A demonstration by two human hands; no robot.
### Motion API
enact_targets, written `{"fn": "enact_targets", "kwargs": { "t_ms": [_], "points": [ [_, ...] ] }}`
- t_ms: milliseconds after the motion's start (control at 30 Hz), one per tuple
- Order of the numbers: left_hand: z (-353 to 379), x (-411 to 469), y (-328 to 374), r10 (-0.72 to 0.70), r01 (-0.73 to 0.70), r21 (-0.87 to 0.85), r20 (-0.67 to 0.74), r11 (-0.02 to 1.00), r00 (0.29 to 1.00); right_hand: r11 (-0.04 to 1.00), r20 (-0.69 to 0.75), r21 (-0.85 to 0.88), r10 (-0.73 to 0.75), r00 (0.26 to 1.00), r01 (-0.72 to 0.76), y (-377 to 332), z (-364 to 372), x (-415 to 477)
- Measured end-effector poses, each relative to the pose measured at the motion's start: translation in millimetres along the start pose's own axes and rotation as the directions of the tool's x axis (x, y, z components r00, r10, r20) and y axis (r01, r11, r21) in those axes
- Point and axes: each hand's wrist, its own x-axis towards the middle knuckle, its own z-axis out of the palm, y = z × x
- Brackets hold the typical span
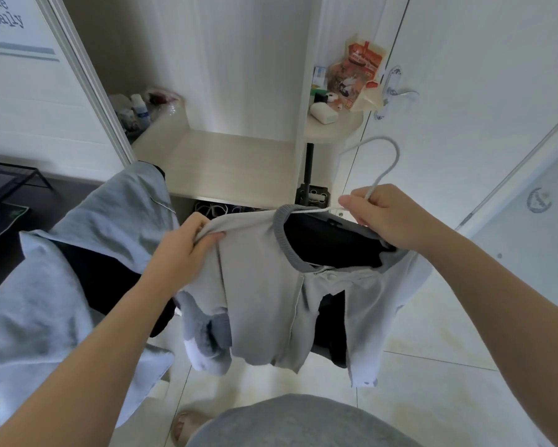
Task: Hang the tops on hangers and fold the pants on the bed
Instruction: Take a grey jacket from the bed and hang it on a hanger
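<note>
Head cam: L hand (187, 243) has fingers curled, pinching one shoulder of a light grey top (264, 295). R hand (390, 217) is closed round the neck of a white hanger (382, 162), thumb + index gripping just below the hook. Hanger arm runs from R hand into the neck opening past the darker grey rib collar (281, 224); far end hidden by fabric. Top hangs between both hands over the floor, front placket w/ snap facing cam, one sleeve w/ dark grey cuff bunched lower L. Light blue garment (77, 240) is draped over a black chair (110, 279) on the L. Behind: pale wardrobe shelf (232, 162), small bottles (139, 108) at back L. Rounded side shelf (332, 127) holds an orange/red printed packet (361, 72) + white box; print too small to read. White plastic hook (398, 87) is stuck on the door at R. Only legible text: "& sally" on white panel (3, 24) top L; line above cut off, ends "llie". Round stamps (538, 200) on white surface far R, unreadable. One slippered foot (184, 424) at bottom on pale tile.
</note>
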Motion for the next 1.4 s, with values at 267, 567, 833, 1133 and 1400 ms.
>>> {"fn": "enact_targets", "kwargs": {
  "t_ms": [267, 567, 833, 1133, 1400],
  "points": [
    [-28.1, 11.2, 18.6, 0.190, -0.194, -0.005, -0.180, 0.981, 0.965, 0.998, 0.242, -0.061, 0.043, 0.969, -0.029, 3.9, 8.3, -6.5],
    [-16.1, 0.2, 57.5, 0.377, -0.391, 0.100, 0.133, 0.915, 0.917, 0.989, 0.182, 0.147, -0.056, 0.982, 0.029, -22.1, 33.8, -1.8],
    [-2.6, -2.4, 62.6, 0.547, -0.485, 0.337, -0.121, 0.807, 0.828, 0.985, 0.173, 0.166, -0.079, 0.982, 0.050, -13.8, 38.0, 10.8],
    [-28.9, 13.6, 35.0, 0.272, -0.208, 0.297, -0.195, 0.932, 0.942, 0.981, 0.149, -0.019, 0.196, 0.969, -0.195, 75.4, 12.5, -2.8],
    [-36.6, 21.6, 24.9, 0.225, -0.201, 0.195, -0.108, 0.960, 0.968, 0.966, -0.216, 0.159, 0.235, 0.948, -0.203, 89.2, 3.7, 3.2]
  ]
}}
